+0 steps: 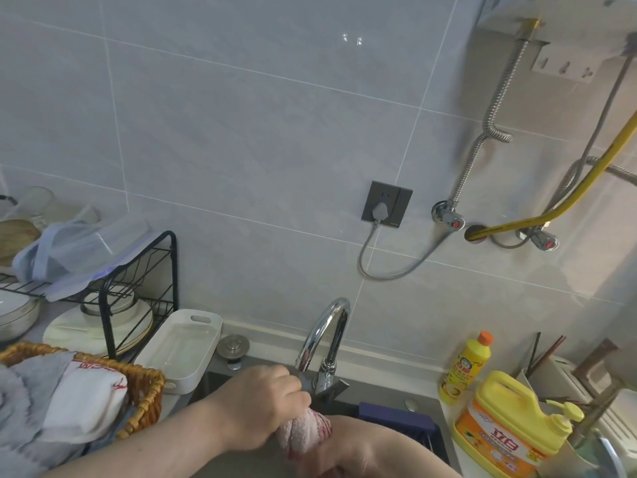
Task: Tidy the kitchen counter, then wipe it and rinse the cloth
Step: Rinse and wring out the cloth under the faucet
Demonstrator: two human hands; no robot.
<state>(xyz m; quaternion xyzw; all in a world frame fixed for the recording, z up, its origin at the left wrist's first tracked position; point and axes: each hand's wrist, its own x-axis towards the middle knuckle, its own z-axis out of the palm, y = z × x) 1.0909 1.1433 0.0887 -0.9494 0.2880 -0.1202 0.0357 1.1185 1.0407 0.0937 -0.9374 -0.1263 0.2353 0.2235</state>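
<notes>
Wringing, or preparing to wring, the cloth [303, 432] over the sink [212, 382], judging by the grip. Holding the cloth bunched into a thick roll, with the left hand [265, 405] clamped round its upper end, fingers [296, 395] curled tight and closed on the fabric. Resting the right hand [331, 460] at the lower end of the roll, just beneath the left fingers. Not showing whether the right fingers are closed or slack, these being cut off by the frame edge and hidden behind the fabric. Positioning the roll just below and in front of the tap [327, 336], immediately beyond the left fingers.

Treating the cloth as soft, limp and probably waterlogged: likely heavier than when dry and slick on the surface, yet in no way fragile. Taking hold at both ends of the roll, well bunched, rather than by a single corner, a loose corner likely sagging and dripping. Judging a firm full-hand twist to be safe.

Minding the detergent jug [510, 436] on the worktop [413, 377], well to the right of the fingers but possibly within reach of an elbow.
</notes>
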